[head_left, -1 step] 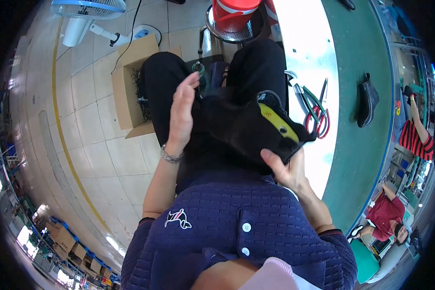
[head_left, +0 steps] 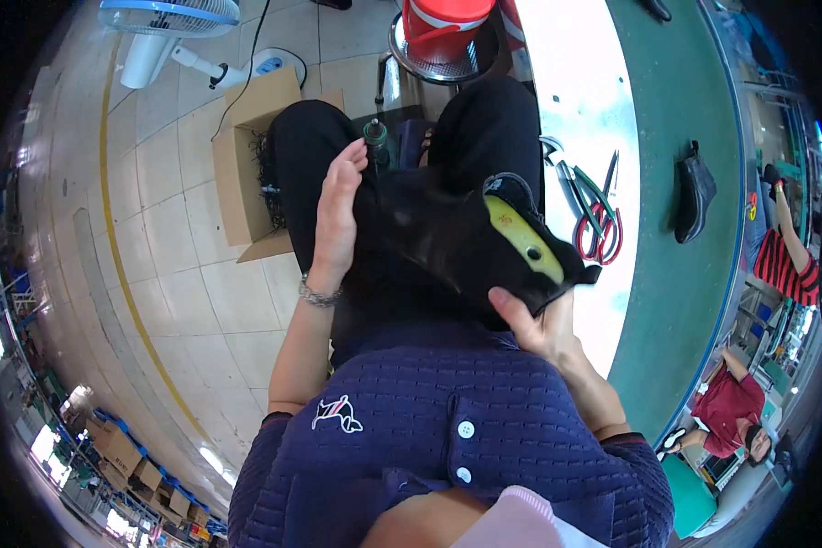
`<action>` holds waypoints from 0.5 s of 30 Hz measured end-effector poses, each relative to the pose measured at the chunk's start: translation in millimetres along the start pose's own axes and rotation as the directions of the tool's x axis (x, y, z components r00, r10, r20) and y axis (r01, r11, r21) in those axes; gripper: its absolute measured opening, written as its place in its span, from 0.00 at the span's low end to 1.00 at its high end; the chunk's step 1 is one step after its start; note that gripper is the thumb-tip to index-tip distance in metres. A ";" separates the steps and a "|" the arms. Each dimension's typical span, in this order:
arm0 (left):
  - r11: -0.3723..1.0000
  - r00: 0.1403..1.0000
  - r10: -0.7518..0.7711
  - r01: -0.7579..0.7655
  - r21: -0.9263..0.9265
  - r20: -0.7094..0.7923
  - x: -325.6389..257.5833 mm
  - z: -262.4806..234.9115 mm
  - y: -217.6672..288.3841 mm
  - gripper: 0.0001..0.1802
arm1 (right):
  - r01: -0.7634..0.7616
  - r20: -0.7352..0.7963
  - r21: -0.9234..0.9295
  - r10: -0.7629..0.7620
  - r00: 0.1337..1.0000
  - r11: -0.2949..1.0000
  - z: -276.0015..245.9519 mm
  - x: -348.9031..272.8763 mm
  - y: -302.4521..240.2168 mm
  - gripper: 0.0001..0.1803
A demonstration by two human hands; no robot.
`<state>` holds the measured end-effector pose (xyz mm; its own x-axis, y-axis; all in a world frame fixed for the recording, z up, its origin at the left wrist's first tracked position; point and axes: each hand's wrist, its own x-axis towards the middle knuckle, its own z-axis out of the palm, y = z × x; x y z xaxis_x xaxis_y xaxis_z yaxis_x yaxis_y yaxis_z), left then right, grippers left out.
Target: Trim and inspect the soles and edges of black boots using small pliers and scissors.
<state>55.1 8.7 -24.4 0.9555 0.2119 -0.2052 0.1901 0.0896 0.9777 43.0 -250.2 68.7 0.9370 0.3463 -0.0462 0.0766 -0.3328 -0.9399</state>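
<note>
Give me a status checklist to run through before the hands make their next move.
1. Right hand gripping the black shoe near its open end: ok.
2. Left hand touching the shoe's other end: cannot tell; open palm beside it, contact unclear.
3. Yellow-green insole visible through the opening: ok.
4. Red-handled scissors lying on the white table, not in hand: ok.
5. Second black shoe apart from both hands, on the green surface: ok.

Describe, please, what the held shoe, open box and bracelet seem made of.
Held shoe: leather or imitation leather, smooth; its black surface shows a soft sheen. Open box: likely cardboard, matt, brown, with folded-out flaps. Bracelet: probably metal, silvery and shiny.
</note>
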 end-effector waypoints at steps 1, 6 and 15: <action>0.975 0.989 -0.143 0.136 -0.177 -0.026 -1.0 -1.7 2.5 0.34 | -0.076 0.008 0.102 0.076 0.997 0.992 4.4 -2.8 -0.4 0.31; 0.631 0.928 -0.288 0.369 -0.682 0.237 9.0 -4.3 12.6 0.29 | 0.163 0.137 -0.069 -0.153 0.979 0.984 19.6 7.4 21.6 0.33; 0.887 0.951 0.103 0.045 -0.459 0.293 36.3 -11.1 71.6 0.41 | 0.192 0.145 -0.169 -0.168 0.975 0.967 30.1 13.6 36.2 0.49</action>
<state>100.9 33.5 37.7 0.9939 -0.0741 -0.0811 0.1082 0.5355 0.8376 48.3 -231.1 23.9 0.8514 0.5206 0.0639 0.3114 -0.4036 -0.8603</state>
